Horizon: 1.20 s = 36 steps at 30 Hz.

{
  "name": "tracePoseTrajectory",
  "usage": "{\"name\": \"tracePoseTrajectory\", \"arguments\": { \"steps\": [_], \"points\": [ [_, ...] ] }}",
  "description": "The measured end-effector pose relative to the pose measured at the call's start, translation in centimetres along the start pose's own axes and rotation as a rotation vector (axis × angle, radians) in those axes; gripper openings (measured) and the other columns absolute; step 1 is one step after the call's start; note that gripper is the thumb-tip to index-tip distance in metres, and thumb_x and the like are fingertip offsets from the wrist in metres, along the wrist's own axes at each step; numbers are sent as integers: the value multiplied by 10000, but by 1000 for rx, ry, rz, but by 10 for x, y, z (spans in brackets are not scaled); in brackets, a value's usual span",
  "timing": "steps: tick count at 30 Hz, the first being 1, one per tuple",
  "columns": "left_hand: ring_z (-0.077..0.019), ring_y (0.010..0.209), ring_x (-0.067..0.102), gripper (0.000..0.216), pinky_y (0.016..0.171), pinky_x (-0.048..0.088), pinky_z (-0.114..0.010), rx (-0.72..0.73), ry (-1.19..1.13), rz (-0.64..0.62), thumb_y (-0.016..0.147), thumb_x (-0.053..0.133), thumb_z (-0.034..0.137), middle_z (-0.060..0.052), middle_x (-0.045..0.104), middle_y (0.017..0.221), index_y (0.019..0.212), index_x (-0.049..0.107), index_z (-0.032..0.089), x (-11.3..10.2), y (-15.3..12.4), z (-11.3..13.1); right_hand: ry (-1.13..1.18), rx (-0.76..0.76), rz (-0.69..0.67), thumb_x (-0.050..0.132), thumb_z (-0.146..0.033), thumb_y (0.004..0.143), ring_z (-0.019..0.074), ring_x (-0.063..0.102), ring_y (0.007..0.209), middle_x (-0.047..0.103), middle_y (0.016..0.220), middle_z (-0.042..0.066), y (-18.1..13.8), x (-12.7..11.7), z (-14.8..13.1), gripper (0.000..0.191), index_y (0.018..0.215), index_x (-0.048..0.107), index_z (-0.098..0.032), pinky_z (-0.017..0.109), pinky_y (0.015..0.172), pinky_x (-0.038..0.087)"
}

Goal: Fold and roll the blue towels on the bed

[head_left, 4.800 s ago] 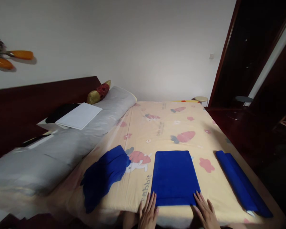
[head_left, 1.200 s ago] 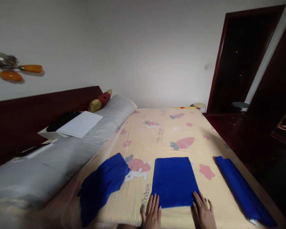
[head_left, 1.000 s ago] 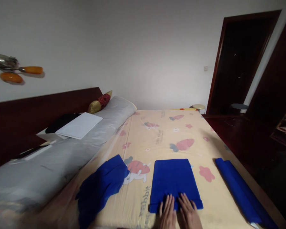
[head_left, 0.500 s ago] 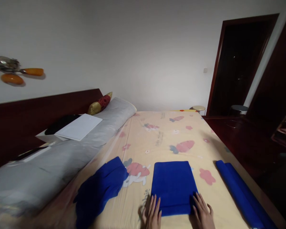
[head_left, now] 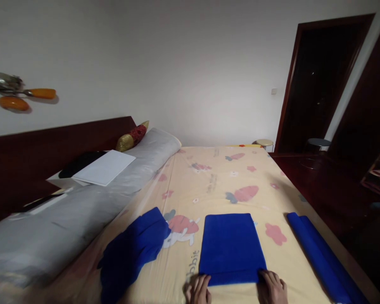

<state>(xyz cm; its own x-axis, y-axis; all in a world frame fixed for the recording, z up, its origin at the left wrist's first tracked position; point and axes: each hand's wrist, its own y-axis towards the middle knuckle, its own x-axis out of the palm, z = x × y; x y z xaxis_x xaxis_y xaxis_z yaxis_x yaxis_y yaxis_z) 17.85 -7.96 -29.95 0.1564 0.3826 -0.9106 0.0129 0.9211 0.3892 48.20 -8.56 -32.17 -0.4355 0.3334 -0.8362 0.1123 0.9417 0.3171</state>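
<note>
A folded blue cloth (head_left: 232,245) lies flat on the bed, its near edge turned over into a narrow band. My left hand (head_left: 201,289) is closed on the near left corner, fingers curled over it. At the near right corner, my right hand (head_left: 275,288) is closed in the same way, its thumb mostly hidden. To the left, a crumpled blue cloth (head_left: 134,253) lies apart from my hands. Along the bed's right side lies a long, narrow folded blue cloth (head_left: 323,257).
The bed (head_left: 215,177) has a cream sheet with carrot and rabbit prints. On the left, a long grey bolster (head_left: 91,211) carries a white flat box (head_left: 106,166). A dark headboard (head_left: 25,156) stands behind. Stools (head_left: 318,142) stand near the doorway.
My fingers have gone from lying stretched on the cloth to curling round its near corners. Both hands have drawn slightly back towards me. The other cloths have not moved.
</note>
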Motion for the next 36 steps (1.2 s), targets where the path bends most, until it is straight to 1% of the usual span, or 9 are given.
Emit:
{"name": "tracePoseTrajectory", "arguments": {
  "steps": [4, 9, 15, 18, 23, 27, 29, 33, 36],
  "points": [
    [-178, 1100, 597, 491, 980, 329, -372, -57, -161, -99, 661, 449, 7, 50, 740, 1033, 947, 693, 322, -24, 26, 4, 33, -11, -122, 489, -274, 795, 222, 606, 1024, 705, 1069, 6, 24, -25, -9, 304, 1041, 655, -339, 408, 906, 366],
    [-178, 1117, 577, 370, 1009, 308, -364, -138, -260, -294, 647, 470, 39, 36, 727, 966, 827, 677, 288, -49, 51, -4, 55, 23, -237, 456, -339, 822, 247, 542, 1119, 657, 1175, 27, 37, -45, -10, 288, 1012, 671, -314, 457, 973, 319],
    [-159, 1066, 608, 261, 1046, 279, -369, -271, -174, -507, 717, 497, 136, 52, 733, 956, 839, 675, 284, -55, 46, -12, 71, 47, -351, 374, -385, 862, 259, 556, 1066, 668, 1185, 28, 21, -37, 6, 312, 847, 673, -297, 462, 915, 349],
    [-199, 1117, 594, 265, 1032, 309, -422, -333, -141, -542, 734, 494, 169, 12, 729, 1028, 895, 678, 271, -56, 41, -10, 27, 127, -306, 392, -410, 841, 284, 572, 1074, 682, 1164, 77, 15, -30, 12, 325, 931, 674, -278, 476, 901, 371],
    [-251, 1258, 508, 499, 1027, 347, -491, -285, -21, -258, 725, 438, 91, -47, 632, 1293, 1139, 646, 276, -29, 22, 16, -123, 164, -93, 405, -261, 799, 287, 592, 1076, 677, 1151, 97, 14, -25, -19, 381, 1106, 631, -246, 506, 924, 377],
    [-180, 1216, 560, 550, 1021, 422, -369, 149, -143, -111, 778, 405, 84, 7, 623, 1323, 1244, 597, 305, 10, 1, 55, 26, -192, -209, 412, -211, 840, 194, 581, 1155, 643, 1267, 0, 8, -8, -66, 431, 1216, 582, -334, 390, 986, 388],
    [-154, 1237, 544, 543, 1030, 425, -332, 316, -171, -60, 833, 395, 133, 21, 578, 1368, 1338, 504, 300, 19, -3, 62, 68, -330, -253, 429, -248, 868, 173, 556, 1209, 595, 1337, -34, 4, 1, -73, 462, 1308, 510, -362, 351, 1000, 393],
    [-142, 1298, 484, 547, 1068, 386, -354, 221, -80, -90, 909, 368, 235, 37, 460, 1458, 1439, 280, 336, 8, -2, 31, -27, -268, -140, 402, -314, 921, 187, 483, 1296, 510, 1413, -10, -3, 3, -36, 455, 1373, 455, -313, 365, 1048, 367],
    [-183, 1310, 474, 516, 1094, 338, -430, 92, -2, -95, 920, 380, 292, 27, 451, 1461, 1421, 285, 374, -4, -1, 0, -115, -154, -72, 403, -372, 922, 228, 468, 1310, 492, 1419, -7, -6, -3, -1, 446, 1359, 472, -321, 425, 1033, 387]
  ]
}}
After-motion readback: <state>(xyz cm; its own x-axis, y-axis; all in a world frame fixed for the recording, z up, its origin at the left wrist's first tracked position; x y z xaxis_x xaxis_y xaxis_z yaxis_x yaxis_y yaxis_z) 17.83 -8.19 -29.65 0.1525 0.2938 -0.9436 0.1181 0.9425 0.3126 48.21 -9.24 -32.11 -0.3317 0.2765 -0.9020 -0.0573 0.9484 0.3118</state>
